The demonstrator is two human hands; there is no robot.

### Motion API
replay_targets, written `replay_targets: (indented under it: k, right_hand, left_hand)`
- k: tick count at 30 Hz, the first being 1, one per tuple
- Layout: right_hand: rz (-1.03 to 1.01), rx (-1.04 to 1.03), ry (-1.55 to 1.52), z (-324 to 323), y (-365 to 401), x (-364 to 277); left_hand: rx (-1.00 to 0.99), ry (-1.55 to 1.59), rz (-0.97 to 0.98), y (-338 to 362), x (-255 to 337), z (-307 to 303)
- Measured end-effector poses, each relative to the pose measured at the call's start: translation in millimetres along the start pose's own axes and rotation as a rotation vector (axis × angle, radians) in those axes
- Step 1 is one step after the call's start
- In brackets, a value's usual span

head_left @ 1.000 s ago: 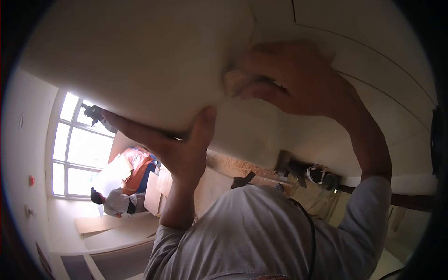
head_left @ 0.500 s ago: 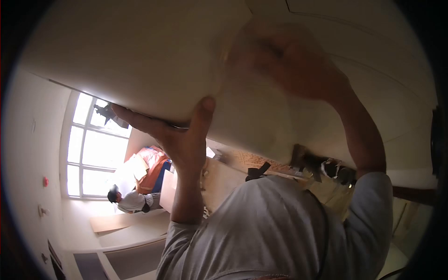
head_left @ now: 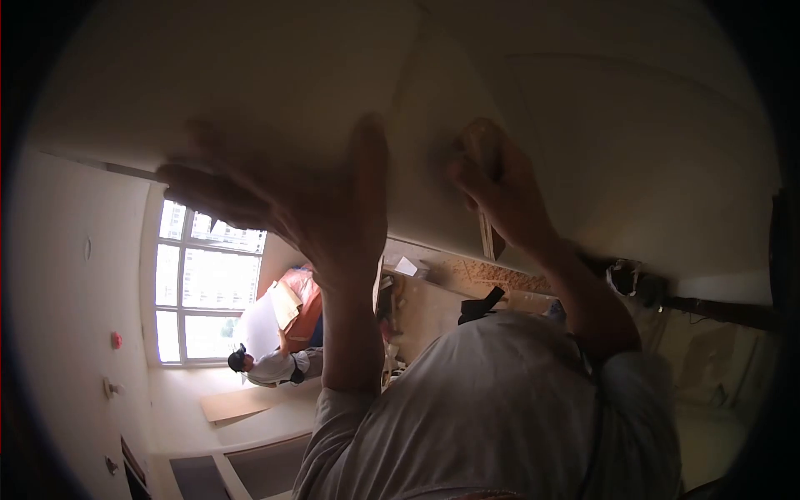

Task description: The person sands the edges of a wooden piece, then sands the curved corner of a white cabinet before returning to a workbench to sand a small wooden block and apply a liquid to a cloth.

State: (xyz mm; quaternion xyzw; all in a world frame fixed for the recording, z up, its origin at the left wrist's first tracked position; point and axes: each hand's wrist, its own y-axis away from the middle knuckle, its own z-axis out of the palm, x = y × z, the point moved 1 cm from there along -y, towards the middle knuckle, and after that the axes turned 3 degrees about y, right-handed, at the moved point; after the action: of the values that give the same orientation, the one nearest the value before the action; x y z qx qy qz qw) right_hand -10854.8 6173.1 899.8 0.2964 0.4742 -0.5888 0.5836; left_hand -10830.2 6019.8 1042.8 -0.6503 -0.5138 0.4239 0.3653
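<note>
Overhead, a wide pale panel (head_left: 250,83) fills the upper part of the view. My left hand (head_left: 312,204) is spread near its lower edge, thumb up and fingers stretched to the left; it looks dark and slightly blurred, and whether the palm presses on the panel is hard to tell. To the right, my right hand (head_left: 510,200) is closed around a short strip of wood (head_left: 489,240). One end of the strip shows above the fingers and the other below, close to the panel's surface.
Another person (head_left: 271,367) stands at the lower left beside a tall window (head_left: 208,275), near a cardboard piece (head_left: 286,304) and an orange covering (head_left: 304,287). A wooden board (head_left: 242,402) lies close by. A dark pipe-like bar (head_left: 721,312) runs at the right.
My right hand, blurred by motion before, has come lower and now shows the wood strip clearly. My left hand has shifted up over the panel. The whole view has turned slightly.
</note>
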Motion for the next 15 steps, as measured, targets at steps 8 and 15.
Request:
replay_targets:
  k: [8,15]
  right_hand:
    - [-0.073,-0.053,-0.046,43,45,-50]
    - [-0.392,0.087,0.280,68,42,-61]
  left_hand:
    - [-0.040,-0.035,-0.037,-9,-2,-59]
    - [0.010,0.295,-0.165,0,-48,-64]
